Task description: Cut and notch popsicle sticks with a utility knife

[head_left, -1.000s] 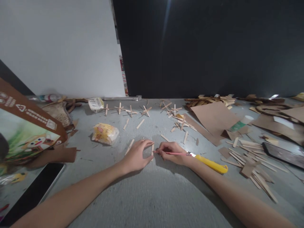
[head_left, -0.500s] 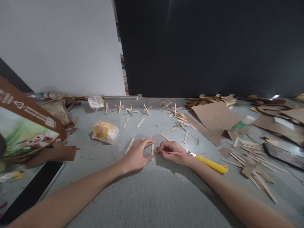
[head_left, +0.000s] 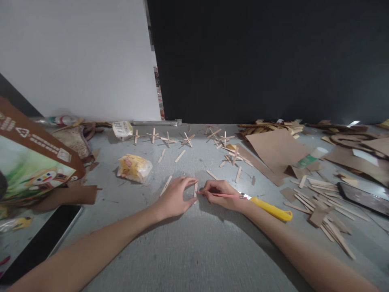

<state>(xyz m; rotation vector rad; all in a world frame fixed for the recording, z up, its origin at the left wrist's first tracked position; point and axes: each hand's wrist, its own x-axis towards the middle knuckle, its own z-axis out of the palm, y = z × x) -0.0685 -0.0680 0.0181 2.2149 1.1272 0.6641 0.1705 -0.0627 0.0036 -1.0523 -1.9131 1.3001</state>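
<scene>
Flat on the grey tabletop lies a short wooden craft stick (head_left: 195, 189), upright in view between my hands. My left hand (head_left: 174, 197) holds it at its two ends, index finger at the far end and thumb at the near one. A red pencil (head_left: 227, 196) is pinched in the fingers of my right hand (head_left: 220, 190), its tip at the stick's right edge, near the middle. Partly under my right wrist lies a yellow utility knife (head_left: 270, 208). Another craft stick (head_left: 165, 185) lies just beyond my left hand.
Crossed stick pieces (head_left: 168, 140) stand in a row at the back. A yellow plastic wrapper (head_left: 134, 168) lies to the left, near a dark phone (head_left: 42, 243) and a brown printed bag (head_left: 33, 150). Rightward are loose sticks (head_left: 337, 235), cardboard (head_left: 275, 152) and a second phone (head_left: 364, 197).
The pencil tip has shifted very slightly up along the stick's edge. Both hands otherwise keep their places, and the view has tilted a little.
</scene>
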